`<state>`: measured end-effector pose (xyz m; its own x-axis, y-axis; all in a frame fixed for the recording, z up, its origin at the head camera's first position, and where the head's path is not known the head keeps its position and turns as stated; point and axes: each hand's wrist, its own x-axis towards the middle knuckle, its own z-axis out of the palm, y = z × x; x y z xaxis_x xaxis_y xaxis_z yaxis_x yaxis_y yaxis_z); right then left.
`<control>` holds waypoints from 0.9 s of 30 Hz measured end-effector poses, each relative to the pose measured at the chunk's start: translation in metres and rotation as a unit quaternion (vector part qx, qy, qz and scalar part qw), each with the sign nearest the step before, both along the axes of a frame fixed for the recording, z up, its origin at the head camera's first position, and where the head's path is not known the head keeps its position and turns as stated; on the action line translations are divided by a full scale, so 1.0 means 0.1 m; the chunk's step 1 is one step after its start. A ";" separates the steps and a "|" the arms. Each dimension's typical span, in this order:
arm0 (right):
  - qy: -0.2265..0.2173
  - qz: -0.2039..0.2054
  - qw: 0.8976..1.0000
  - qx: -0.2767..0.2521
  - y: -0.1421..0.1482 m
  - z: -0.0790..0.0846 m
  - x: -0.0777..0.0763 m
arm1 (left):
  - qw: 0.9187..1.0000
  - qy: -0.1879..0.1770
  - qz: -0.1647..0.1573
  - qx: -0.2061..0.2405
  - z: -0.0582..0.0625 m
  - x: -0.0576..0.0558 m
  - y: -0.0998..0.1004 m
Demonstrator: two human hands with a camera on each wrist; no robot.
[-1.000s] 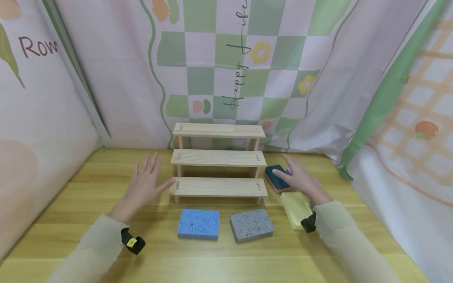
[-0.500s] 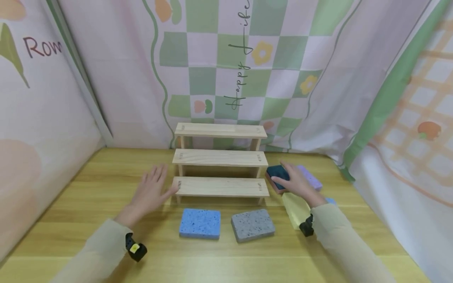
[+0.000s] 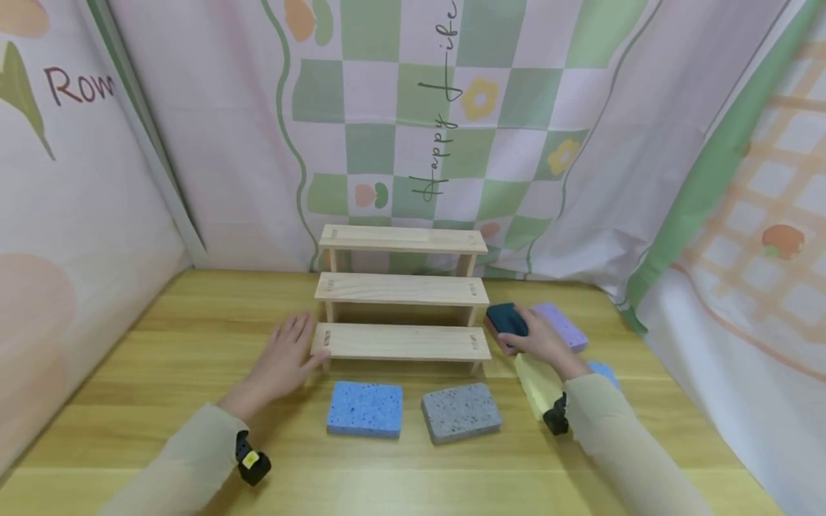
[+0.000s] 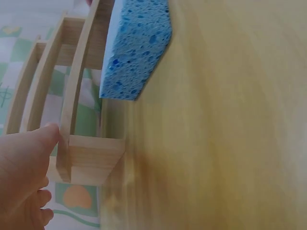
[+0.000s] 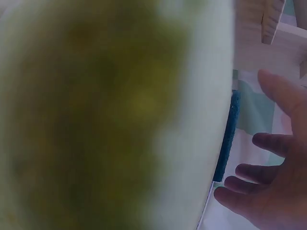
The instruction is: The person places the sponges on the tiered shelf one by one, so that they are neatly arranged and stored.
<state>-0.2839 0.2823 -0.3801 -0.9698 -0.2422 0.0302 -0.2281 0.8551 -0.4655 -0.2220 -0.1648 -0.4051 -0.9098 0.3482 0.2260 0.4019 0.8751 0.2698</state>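
Observation:
A three-tier wooden stand (image 3: 403, 341) stands in the middle of the table. At the left end of its lowest step is my left hand (image 3: 277, 362), fingers extended; the left wrist view shows the thumb (image 4: 50, 134) right at the step's edge. My right hand (image 3: 543, 340) hovers over a sponge with a dark teal top (image 3: 503, 317) and a pinkish base. In the right wrist view its spread fingers (image 5: 266, 140) stand off from the teal layer (image 5: 228, 139). A pale yellow sponge (image 3: 534, 381) lies partly under the right wrist.
A blue sponge (image 3: 364, 408) and a grey speckled sponge (image 3: 461, 413) lie before the stand. Beyond the right hand lies a purple sponge (image 3: 561, 327); another blue piece (image 3: 604, 373) shows behind the right sleeve. A patterned curtain (image 3: 445, 150) hangs behind.
My right hand has come lower and nearer over the teal-topped sponge, uncovering the purple one. My left hand has moved down and right towards the lowest step.

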 end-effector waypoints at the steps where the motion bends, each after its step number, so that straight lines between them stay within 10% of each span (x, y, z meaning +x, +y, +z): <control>1: -0.005 -0.003 1.000 0.002 0.00 0.00 0.00 | 1.000 0.001 -0.001 -0.002 -0.01 0.00 0.01; 27: -0.069 -0.040 0.997 0.008 0.03 -0.06 -0.03 | 1.000 -0.008 -0.012 -0.003 -0.08 0.04 0.08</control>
<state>-0.2864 0.2853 -0.3865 -0.9807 -0.1627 -0.1085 -0.0927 0.8753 -0.4746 -0.2175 -0.1565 -0.4129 -0.9051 0.3704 0.2089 0.4176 0.8670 0.2718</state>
